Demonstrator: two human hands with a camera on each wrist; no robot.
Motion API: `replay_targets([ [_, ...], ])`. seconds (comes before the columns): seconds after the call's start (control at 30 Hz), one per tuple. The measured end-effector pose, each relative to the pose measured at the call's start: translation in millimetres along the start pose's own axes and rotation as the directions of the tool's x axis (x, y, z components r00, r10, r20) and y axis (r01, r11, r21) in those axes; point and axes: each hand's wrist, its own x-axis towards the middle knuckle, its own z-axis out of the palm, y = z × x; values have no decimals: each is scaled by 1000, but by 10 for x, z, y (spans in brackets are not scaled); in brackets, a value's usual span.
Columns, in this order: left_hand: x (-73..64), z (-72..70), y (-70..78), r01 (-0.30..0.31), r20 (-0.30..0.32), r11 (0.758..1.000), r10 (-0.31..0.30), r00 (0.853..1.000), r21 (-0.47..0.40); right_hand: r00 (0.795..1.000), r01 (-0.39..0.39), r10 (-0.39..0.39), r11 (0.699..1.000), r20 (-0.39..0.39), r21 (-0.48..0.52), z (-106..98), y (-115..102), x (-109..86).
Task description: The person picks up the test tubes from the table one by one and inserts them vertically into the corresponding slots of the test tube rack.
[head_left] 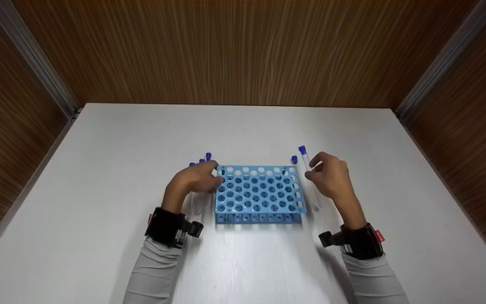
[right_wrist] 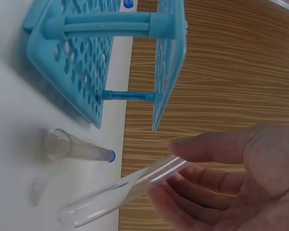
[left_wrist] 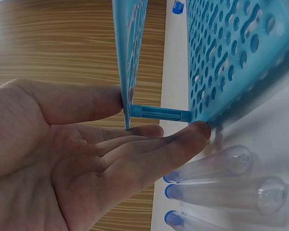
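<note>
We are holding both forearms (head_left: 373,278) forward, left hand (head_left: 198,176) gripping with thumb and fingers, right hand (head_left: 330,175) pinching, fingers bent.

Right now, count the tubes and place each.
5: three tubes left of the rack, one just right of it, one in the right hand. No others show.

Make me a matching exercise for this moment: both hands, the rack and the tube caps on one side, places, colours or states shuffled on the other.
Column one
1. Left hand
2. Rack
3. Right hand
4. Caps

Column two
A. Pinching a tube
B. Dark blue
C. Gripping one end of a light blue thing
D. Standing on the white table, between the hands

Pairs: 1-C, 2-D, 3-A, 4-B
</note>
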Motion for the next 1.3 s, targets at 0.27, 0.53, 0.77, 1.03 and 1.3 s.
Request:
replay_targets([
  [0.27, -15, -1, 5, 4, 4, 1000, -4, 1000, -20, 999, -18, 18, 1000, -45, 9, -41, -62, -42],
  [0.53, -8, 5, 8, 20, 7, 999, -19, 1000, -28, 994, 14, -9, 999, -113, 42, -47, -108, -54],
  [0.77, 2, -6, -11, 11, 6, 1000, -11, 1000, -22, 987, 29, -15, 996, -162, 79, -48, -135, -49],
  [1.03, -5, 2, -15, -17, -3, 1000, 17, 1000, -4, 958, 114, -72, 983, -276, 140, -75, -168, -75],
  [1.3, -18, -7, -7, -22, 1, 1000, 22, 1000, -6, 945, 132, -63, 971, -321, 199, -97, -213, -92],
])
